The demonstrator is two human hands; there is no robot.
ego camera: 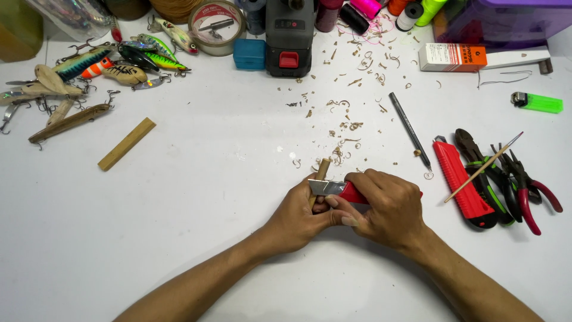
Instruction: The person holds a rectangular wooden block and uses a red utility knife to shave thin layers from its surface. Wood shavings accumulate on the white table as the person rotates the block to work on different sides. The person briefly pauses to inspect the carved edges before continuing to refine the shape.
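Whittling: your left hand (298, 217) grips the wooden stick (322, 170), right hand (387, 206) clamps the red knife (339, 189); push next toward twelve o'clock, gently.

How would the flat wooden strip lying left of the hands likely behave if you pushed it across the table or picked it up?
The flat wooden strip would probably slide rather than roll, since it lies on a broad flat face. It looks thin and plain, so it is likely light. Its straight edges suggest it is stiff, not floppy.
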